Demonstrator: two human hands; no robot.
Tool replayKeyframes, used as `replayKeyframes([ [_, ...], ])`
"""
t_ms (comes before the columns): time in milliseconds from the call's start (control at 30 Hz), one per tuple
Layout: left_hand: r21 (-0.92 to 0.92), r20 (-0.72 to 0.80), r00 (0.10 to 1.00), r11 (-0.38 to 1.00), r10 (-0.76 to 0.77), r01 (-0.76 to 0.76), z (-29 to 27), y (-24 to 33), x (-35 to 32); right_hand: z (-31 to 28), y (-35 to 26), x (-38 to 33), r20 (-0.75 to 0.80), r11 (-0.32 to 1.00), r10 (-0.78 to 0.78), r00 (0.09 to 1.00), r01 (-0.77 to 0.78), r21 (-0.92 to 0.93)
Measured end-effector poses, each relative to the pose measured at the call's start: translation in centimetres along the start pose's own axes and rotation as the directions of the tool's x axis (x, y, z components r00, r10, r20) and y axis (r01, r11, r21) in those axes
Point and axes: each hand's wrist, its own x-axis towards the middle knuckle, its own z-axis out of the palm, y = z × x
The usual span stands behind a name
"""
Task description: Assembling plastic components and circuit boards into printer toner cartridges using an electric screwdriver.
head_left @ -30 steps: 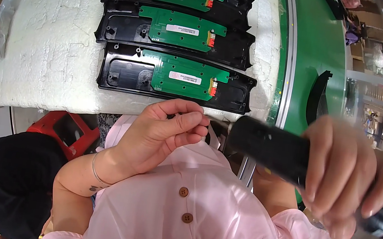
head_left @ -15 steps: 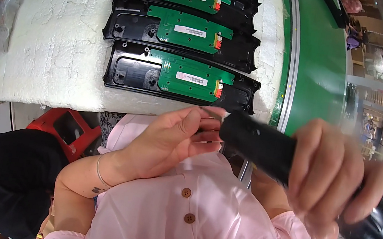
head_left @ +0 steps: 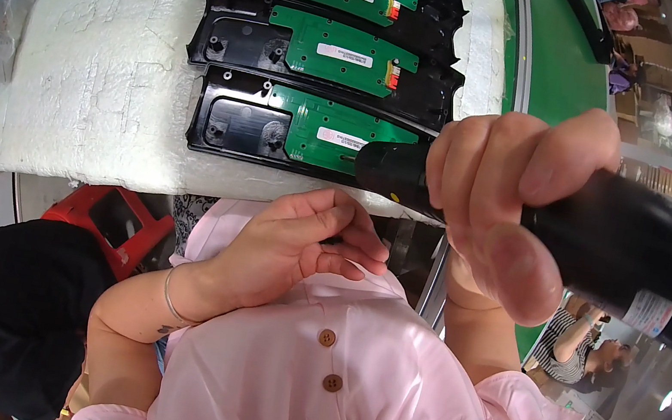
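My right hand [head_left: 512, 193] is wrapped around a black electric screwdriver [head_left: 626, 245], held slanting over the nearest panel. Its bit end reaches the lower edge of a green circuit board [head_left: 305, 123]; whether it touches cannot be told. That board lies in a black plastic housing [head_left: 232, 121] and bears a white label; the screwdriver covers its right part. Just below the housing, near the foam edge, my left hand [head_left: 305, 240] is closed with fingers curled and thumb against them. Something small and dark may be in them, but I cannot make it out.
Several more black housings with green boards [head_left: 338, 50] lie in a row behind, on white foam [head_left: 96, 70]. A green work surface with a metal rail [head_left: 527, 65] runs along the right. At lower left are a red stool [head_left: 113, 220] and a person in a black cap [head_left: 21, 311].
My right hand has swung the screwdriver up and left, from beside my left fingers to over the nearest board. My left hand has drawn slightly down, its fingers curling in.
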Motion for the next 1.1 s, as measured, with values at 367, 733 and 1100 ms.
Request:
replayKeyframes([
  [367, -0.011, -0.097, 0.974, 0.979, 0.203, -0.205, -0.6, 0.3, -0.9, 0.6, 0.1, 0.2, 0.068, 0.998, 0.001, 0.998, 0.003, -0.063],
  [733, -0.172, -0.070, 0.980, 0.966, 0.185, -0.195, -0.3, 0.6, -0.8, 0.4, -4.8, -1.0, 0.065, 0.953, -0.199, 0.978, 0.177, 0.245],
  [1100, -0.226, -0.028, 0.988, 0.962, 0.151, -0.153, 0.8, 0.0, -1.2, 0.9, -3.3, -0.6, 0.100, 0.987, -0.136, 0.986, 0.127, 0.093],
])
